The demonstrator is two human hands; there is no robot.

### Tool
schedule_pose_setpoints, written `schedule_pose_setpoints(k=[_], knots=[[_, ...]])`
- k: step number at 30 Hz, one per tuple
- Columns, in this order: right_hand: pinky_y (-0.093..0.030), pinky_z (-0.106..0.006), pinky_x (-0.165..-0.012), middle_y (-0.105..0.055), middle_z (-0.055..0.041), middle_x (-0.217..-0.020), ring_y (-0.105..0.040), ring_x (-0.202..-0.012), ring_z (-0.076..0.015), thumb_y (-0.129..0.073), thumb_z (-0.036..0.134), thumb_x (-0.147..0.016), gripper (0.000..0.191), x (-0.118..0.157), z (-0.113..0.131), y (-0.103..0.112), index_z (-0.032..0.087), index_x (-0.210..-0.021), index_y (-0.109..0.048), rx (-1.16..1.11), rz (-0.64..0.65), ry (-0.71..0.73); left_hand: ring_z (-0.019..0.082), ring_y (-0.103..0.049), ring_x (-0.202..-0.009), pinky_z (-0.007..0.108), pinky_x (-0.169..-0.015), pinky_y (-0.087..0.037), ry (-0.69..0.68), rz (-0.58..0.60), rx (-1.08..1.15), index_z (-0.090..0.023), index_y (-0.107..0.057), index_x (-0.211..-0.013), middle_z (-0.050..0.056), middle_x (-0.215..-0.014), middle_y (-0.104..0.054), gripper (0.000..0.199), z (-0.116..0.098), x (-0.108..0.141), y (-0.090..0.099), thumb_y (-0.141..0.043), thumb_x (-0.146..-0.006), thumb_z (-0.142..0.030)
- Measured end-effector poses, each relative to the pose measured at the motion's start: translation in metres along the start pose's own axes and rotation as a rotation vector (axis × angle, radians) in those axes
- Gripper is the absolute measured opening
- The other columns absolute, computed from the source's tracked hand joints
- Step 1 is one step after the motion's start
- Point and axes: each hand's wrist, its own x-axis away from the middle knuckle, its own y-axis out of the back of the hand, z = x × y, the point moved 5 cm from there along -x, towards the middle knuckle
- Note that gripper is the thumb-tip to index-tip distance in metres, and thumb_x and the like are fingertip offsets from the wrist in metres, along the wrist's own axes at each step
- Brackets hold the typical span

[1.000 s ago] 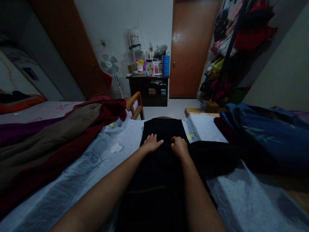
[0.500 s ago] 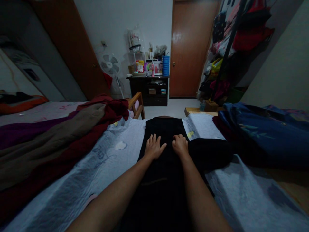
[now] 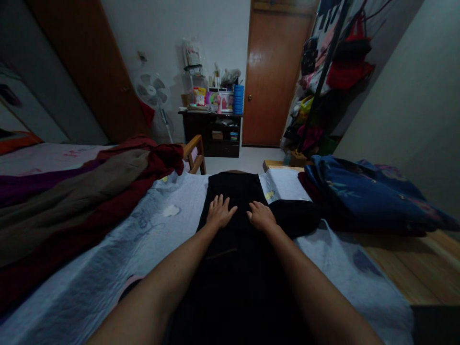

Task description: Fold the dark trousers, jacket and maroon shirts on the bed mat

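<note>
The right hand (image 3: pixel 261 215) has let its bent fingers stretch out more since the earlier frame, and the view has turned a bit so more wooden boards (image 3: pixel 398 268) show on the right. On the left, a purple cloth (image 3: pixel 53 175), a brown cloth (image 3: pixel 86 191) and a dark red cloth (image 3: pixel 89 239) lie in a long, messy row. Next to them is a pale sheet (image 3: pixel 179 225) with a small white cloud shape on it. Far off, past a wooden rail (image 3: pixel 194 151), a white fan (image 3: pixel 153 91) stands beside a dark cabinet (image 3: pixel 194 132). In the middle, a black cloth (image 3: pixel 237 263) lies long and flat on the sheet, from near to far. The left hand (image 3: pixel 220 212) rests on its far part, palm down, with the fingers spread. The right hand is on it too, just to the right, also palm down. The two hands are apart, with black cloth showing between them. One piece of black cloth sticks out to the right, toward folded blue clothes (image 3: pixel 362 191).
</note>
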Motion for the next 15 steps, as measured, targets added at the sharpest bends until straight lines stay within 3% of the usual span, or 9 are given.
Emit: schedule_pose_setpoints(k=[4, 9, 15], knots=[[-0.039, -0.033, -0.092, -0.067, -0.0152, -0.113, -0.060, -0.107, -0.0248, -0.047, 0.035, -0.091, 0.033, 0.010, -0.027, 0.028, 0.014, -0.109, -0.066, 0.083, 0.037, -0.013, 0.031, -0.019, -0.144, 0.045, -0.114, -0.019, -0.020, -0.013, 0.005, -0.018, -0.036, -0.145, 0.015, -0.155, -0.028, 0.076, 0.001, 0.000, -0.001, -0.015, -0.091, -0.066], [-0.039, -0.037, -0.091, -0.065, -0.0190, -0.113, -0.058, -0.109, -0.0289, -0.044, 0.026, -0.091, 0.031, 0.012, -0.072, 0.078, 0.011, -0.107, -0.066, 0.227, -0.102, -0.088, 0.031, -0.020, -0.144, 0.045, -0.113, -0.020, -0.023, -0.020, 0.020, -0.019, -0.037, -0.145, 0.014, -0.154, -0.029, 0.077, 0.003, 0.000, -0.002, -0.011, -0.091, -0.067], [-0.039, -0.046, -0.090, -0.065, -0.0200, -0.116, -0.057, -0.112, -0.0347, -0.053, 0.038, -0.089, 0.036, 0.020, -0.124, 0.087, 0.013, -0.111, -0.066, 0.315, 0.061, -0.323, 0.031, -0.019, -0.144, 0.045, -0.114, -0.020, -0.018, -0.013, 0.021, -0.019, -0.037, -0.145, 0.013, -0.154, -0.030, 0.077, 0.002, -0.001, -0.003, -0.012, -0.091, -0.067]])
